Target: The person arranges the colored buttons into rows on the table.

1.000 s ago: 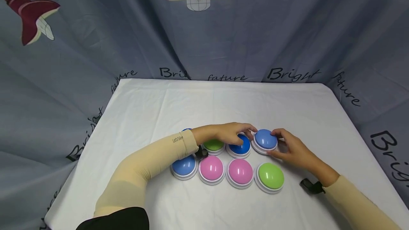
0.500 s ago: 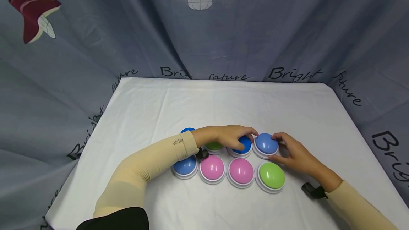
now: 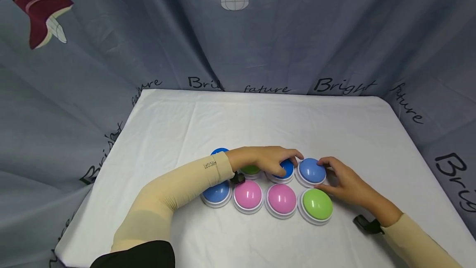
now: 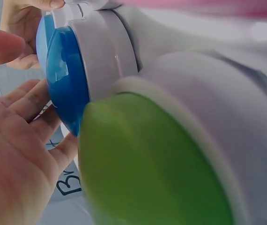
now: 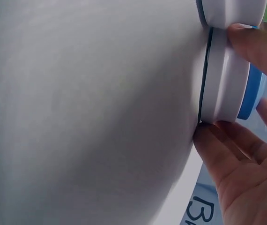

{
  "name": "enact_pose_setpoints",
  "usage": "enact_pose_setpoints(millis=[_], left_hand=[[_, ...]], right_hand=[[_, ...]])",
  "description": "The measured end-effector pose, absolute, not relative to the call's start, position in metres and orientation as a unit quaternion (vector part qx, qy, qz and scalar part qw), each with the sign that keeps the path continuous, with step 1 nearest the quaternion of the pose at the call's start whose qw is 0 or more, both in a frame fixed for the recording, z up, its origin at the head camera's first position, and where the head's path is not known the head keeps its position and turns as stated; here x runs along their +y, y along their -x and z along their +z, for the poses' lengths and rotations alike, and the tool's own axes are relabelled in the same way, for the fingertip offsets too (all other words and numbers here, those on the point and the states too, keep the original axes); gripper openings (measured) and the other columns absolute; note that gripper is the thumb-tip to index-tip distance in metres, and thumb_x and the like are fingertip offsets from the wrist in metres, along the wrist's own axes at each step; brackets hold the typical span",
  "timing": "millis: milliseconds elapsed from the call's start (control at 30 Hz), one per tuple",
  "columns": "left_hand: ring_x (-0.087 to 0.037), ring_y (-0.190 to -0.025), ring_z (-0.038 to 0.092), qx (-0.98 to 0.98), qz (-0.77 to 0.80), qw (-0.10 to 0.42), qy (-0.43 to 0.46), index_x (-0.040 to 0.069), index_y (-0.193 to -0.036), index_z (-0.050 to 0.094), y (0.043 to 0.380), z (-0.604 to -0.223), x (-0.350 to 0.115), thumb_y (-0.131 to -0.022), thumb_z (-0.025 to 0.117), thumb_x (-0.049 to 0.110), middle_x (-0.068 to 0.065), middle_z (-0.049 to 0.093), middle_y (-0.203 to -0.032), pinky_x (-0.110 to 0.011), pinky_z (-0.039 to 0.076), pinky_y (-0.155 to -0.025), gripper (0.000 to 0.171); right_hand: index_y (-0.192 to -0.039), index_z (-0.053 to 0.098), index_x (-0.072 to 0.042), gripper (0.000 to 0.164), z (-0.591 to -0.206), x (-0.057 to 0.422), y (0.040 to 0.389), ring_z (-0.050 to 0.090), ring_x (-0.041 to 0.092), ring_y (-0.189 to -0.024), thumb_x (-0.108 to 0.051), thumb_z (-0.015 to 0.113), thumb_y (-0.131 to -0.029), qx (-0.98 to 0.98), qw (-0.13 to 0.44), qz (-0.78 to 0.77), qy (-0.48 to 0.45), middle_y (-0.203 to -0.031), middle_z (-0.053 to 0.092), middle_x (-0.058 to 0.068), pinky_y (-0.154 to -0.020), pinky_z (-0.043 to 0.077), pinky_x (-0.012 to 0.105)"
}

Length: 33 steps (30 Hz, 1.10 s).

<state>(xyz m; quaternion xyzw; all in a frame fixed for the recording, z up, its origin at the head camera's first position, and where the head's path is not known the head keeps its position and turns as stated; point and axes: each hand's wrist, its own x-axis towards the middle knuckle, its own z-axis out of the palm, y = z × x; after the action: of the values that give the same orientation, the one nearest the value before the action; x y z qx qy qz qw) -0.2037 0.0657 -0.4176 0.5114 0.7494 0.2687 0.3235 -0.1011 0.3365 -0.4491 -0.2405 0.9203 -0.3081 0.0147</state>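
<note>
Several domed push buttons with white bases form two rows on the white table. My right hand grips the light blue button at the right end of the far row. In the right wrist view its thumb is on the near side of the white base, fingers on the far side. My left hand reaches over the dark blue button beside it. The left wrist view shows the fingers extended along that button's far side, with the thumb apart above the dome.
Along the near row are a light blue button, two pink buttons and a green button. My left forearm partly covers another dark blue button and a green one. A grey curtain hangs behind the table.
My right hand has drawn the light blue button towards me, so it now sits closer to the near row's green button. My left hand has shifted slightly, staying over the dark blue button.
</note>
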Motion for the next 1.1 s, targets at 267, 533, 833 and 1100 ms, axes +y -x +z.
enact_pose_setpoints(millis=[267, 533, 833, 1100], left_hand=[[-0.009, -0.123, 0.049, 0.769, 0.238, 0.308, -0.507, 0.012, -0.150, 0.036, 0.204, -0.417, 0.062, -0.090, 0.057, 0.012, -0.003, 0.055, -0.138, -0.018, 0.035, -0.102, 0.064], [-0.013, -0.131, 0.047, 0.860, 0.076, 0.157, -0.480, 0.019, -0.151, 0.040, 0.212, -0.416, 0.058, -0.100, 0.051, 0.039, 0.002, 0.051, -0.145, -0.035, 0.035, -0.109, 0.056], [-0.021, -0.138, 0.039, 0.898, -0.058, 0.033, -0.436, 0.023, -0.155, 0.034, 0.225, -0.410, 0.034, -0.100, 0.042, 0.057, 0.000, 0.043, -0.153, -0.045, 0.028, -0.114, 0.065], [-0.025, -0.146, 0.025, 0.920, -0.053, -0.003, -0.387, 0.026, -0.158, 0.025, 0.241, -0.413, -0.011, -0.095, 0.046, 0.063, -0.003, 0.029, -0.160, -0.051, 0.019, -0.116, 0.076]], right_hand=[[-0.132, 0.045, -0.003, 0.073, -0.441, 0.338, 0.106, 0.056, 0.028, -0.118, -0.040, 0.082, -0.081, 0.929, 0.054, -0.278, 0.239, -0.128, 0.054, 0.011, -0.100, 0.041, 0.019], [-0.130, 0.049, -0.005, 0.061, -0.426, 0.336, 0.117, 0.057, 0.027, -0.112, -0.043, 0.073, -0.089, 0.937, 0.070, -0.244, 0.241, -0.125, 0.057, 0.009, -0.093, 0.048, 0.053], [-0.138, 0.051, -0.008, 0.054, -0.416, 0.324, 0.133, 0.046, 0.040, -0.128, -0.041, 0.063, -0.096, 0.960, 0.038, -0.173, 0.219, -0.136, 0.054, 0.018, -0.100, 0.039, 0.063], [-0.148, 0.044, -0.010, 0.068, -0.413, 0.334, 0.154, 0.028, 0.046, -0.140, -0.044, 0.065, -0.093, 0.979, -0.023, -0.087, 0.183, -0.150, 0.039, 0.025, -0.114, 0.016, 0.061]])
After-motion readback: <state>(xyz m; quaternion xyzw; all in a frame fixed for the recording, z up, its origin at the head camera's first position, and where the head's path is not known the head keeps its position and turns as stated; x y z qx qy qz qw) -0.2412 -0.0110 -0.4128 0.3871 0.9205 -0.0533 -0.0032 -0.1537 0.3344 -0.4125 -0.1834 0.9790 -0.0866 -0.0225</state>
